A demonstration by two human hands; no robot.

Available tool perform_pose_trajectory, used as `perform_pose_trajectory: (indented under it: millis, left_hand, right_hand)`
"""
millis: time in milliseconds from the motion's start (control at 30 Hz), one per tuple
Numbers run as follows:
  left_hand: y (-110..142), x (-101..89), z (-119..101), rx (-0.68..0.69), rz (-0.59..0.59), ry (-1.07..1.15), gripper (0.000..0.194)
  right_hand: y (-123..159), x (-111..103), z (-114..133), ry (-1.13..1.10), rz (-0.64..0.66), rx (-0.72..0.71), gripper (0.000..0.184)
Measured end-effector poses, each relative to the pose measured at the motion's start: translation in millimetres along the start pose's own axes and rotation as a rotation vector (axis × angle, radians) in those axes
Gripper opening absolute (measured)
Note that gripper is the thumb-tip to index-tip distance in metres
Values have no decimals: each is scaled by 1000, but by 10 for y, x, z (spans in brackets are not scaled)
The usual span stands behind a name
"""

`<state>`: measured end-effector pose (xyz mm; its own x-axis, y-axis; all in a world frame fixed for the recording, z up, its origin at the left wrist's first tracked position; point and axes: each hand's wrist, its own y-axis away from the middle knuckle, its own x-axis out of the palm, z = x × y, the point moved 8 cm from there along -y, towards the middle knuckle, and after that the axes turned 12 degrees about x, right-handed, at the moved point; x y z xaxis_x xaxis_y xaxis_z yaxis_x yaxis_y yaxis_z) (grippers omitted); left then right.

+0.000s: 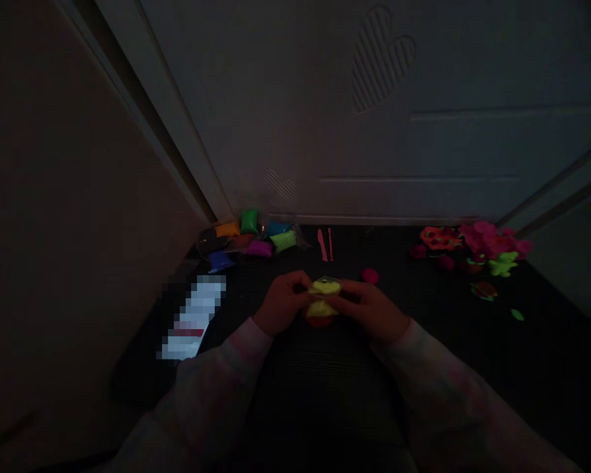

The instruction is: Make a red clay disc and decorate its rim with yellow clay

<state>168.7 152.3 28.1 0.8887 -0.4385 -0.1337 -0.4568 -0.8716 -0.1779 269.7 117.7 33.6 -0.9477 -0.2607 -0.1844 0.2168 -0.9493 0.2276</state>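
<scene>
A small clear packet of yellow modelling clay (326, 288) is pinched between my two hands over the dark table. My left hand (284, 301) has its fingers closed on the packet's left side. From the right, my right hand (372, 307) grips the same packet with thumb and fingers. More yellow shows at the packet's lower part, and a red-orange patch (320, 321) lies just below it; I cannot tell whether they are joined. A dark pink clay ball (370, 275) rests on the table just beyond my right hand.
Several coloured clay packets, one a green packet (249, 221), lie at the back left. A pink plastic knife (322, 245) and thin pink stick tool (331, 244) lie beyond my hands. A bright, blurred-out phone-like object (197, 315) is left. Pink flower-like shapes (487, 238) sit back right.
</scene>
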Motion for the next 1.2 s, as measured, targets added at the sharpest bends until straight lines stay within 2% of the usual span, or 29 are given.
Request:
perform_pose_trajectory:
  millis: [100,167,233,333,500,600,733,867,933,1067,1200]
  left_hand:
    - [4,-10,-56,38,15,-101,12]
    - [10,29,-117,79,78,-164,15]
    - [18,63,-178,125,122,-195,17]
    - [23,78,-234,177,131,-210,21]
    - [30,111,-173,133,148,-103,26]
    - [40,127,-96,48,150,-17,28]
    - [36,55,-27,-51,61,-9,22]
    - [24,-17,-6,-76,-12,2,20]
    - [20,-18,-2,-66,-14,44,22]
    - [23,28,-44,-10,25,115,24]
    - [35,101,-147,70,122,-24,17]
  right_hand:
    - [9,-4,6,-61,28,-2,21]
    - [12,-63,6,-10,-52,-5,23]
    - [22,-153,7,73,-185,-8,19]
    - [36,-224,13,108,-280,-24,12]
    - [32,-238,9,77,-287,-26,8]
    - [25,-217,-7,45,-274,11,15]
    - [11,-89,-3,20,-160,9,12]
    - [39,-41,61,106,-132,-69,19]
    - [67,-87,99,125,-169,-94,20]
    - [162,-278,207,79,-346,-166,24]
    - [187,-263,267,103,-357,-227,24]
